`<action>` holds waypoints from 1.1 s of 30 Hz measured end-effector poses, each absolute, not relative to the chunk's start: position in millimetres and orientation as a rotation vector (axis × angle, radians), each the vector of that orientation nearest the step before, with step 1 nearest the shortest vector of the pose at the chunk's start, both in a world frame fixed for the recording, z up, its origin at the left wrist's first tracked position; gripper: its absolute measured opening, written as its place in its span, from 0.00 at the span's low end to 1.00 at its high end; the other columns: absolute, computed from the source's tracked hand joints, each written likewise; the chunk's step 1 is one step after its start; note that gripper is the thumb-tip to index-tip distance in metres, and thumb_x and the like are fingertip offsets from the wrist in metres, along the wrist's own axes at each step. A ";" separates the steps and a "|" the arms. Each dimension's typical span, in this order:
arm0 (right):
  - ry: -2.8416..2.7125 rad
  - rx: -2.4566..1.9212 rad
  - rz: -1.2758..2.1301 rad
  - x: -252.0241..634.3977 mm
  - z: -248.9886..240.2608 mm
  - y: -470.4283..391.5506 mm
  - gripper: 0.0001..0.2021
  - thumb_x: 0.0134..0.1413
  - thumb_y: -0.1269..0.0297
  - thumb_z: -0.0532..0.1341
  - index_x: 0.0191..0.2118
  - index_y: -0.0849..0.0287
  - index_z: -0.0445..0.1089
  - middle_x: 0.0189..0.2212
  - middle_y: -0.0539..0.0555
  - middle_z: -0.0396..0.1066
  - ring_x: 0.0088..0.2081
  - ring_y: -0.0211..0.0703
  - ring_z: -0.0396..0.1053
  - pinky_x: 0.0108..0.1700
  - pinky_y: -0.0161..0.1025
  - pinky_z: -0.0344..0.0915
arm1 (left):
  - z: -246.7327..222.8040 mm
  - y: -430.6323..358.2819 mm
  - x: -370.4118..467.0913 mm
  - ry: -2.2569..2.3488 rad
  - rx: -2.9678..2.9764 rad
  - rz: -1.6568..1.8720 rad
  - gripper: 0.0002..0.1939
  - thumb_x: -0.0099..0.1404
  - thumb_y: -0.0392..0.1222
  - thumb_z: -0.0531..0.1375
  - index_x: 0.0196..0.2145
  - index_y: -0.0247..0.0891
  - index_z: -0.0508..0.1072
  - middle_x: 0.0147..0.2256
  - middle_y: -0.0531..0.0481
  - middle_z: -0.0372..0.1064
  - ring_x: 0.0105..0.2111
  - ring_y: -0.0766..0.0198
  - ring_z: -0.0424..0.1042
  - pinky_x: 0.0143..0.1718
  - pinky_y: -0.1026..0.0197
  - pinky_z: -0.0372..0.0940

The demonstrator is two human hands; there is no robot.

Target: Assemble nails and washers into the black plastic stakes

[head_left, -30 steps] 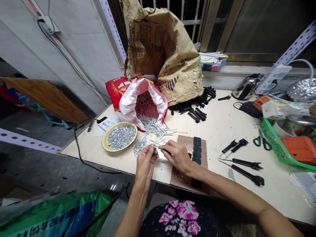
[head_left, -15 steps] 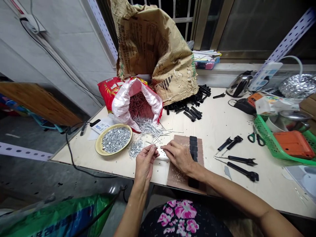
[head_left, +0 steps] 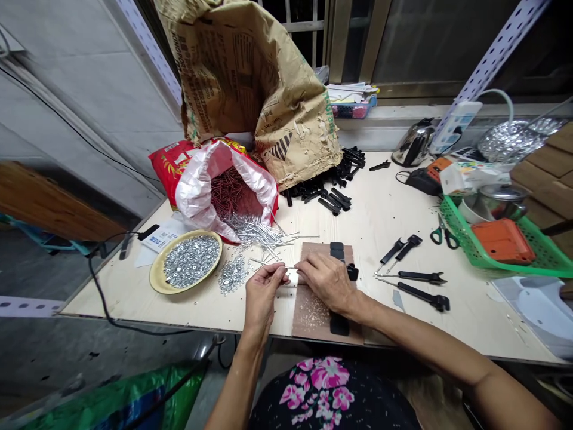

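Over the near edge of the table, my left hand (head_left: 264,292) pinches one end of a thin metal rod (head_left: 290,267) between thumb and fingertips. My right hand (head_left: 326,280) is closed around a black plastic handle (head_left: 353,272), whose forked-looking end sticks out past the knuckles. The rod spans the short gap between both hands; where it meets the handle is hidden by my right fingers. Beneath my right hand lies a brown board (head_left: 308,319) with a strip of black pads (head_left: 339,324). Loose washers (head_left: 233,273) and silvery rods (head_left: 264,233) lie just beyond my left hand.
A yellow bowl (head_left: 155,276) of washers stands left, before a red-and-white sack (head_left: 192,197) of rods. Behind are a brown paper sack (head_left: 299,131) and black handles (head_left: 335,201). Rodded handles (head_left: 423,295), scissors (head_left: 444,234) and a green basket (head_left: 474,248) are on the right.
My view has swung to the right, so the table things appear further left. The black handle's end now shows beyond my right hand. Both hands stay close together with the rod between them.
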State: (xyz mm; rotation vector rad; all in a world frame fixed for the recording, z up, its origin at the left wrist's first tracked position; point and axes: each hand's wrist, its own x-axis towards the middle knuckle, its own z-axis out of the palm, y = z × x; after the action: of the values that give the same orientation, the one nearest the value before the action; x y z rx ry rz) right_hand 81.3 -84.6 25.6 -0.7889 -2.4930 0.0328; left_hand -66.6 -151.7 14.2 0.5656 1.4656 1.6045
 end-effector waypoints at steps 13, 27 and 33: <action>-2.445 -0.799 0.109 93.3 14.7 -80.9 0.13 0.65 0.63 0.50 0.34 0.60 0.70 0.28 0.52 0.68 0.31 0.37 0.64 0.33 0.35 0.54 | 9.0 -148.1 -62.2 1.542 0.766 1.507 0.13 0.53 0.44 0.65 0.34 0.33 0.75 0.24 0.52 0.70 0.26 0.68 0.69 0.33 0.64 0.63; -2.458 -0.921 0.526 114.7 16.6 -79.4 0.11 0.64 0.62 0.51 0.44 0.57 0.69 0.35 0.52 0.68 0.35 0.37 0.67 0.35 0.32 0.60 | 13.9 -141.7 -46.2 1.510 0.780 1.425 0.14 0.52 0.45 0.66 0.33 0.32 0.74 0.23 0.52 0.70 0.25 0.67 0.69 0.32 0.64 0.64; -2.431 -0.953 0.504 158.9 13.4 -59.6 0.10 0.63 0.62 0.52 0.41 0.57 0.69 0.36 0.51 0.68 0.37 0.35 0.67 0.35 0.31 0.61 | 6.9 -134.6 -20.4 1.439 0.748 1.332 0.28 0.54 0.52 0.63 0.49 0.34 0.69 0.32 0.48 0.71 0.27 0.67 0.69 0.30 0.63 0.66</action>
State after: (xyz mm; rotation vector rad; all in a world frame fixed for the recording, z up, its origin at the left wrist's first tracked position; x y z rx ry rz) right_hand 158.9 -59.6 13.4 -0.9528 -2.4305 0.5036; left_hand -20.4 -134.6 6.9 0.7480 1.4388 1.3318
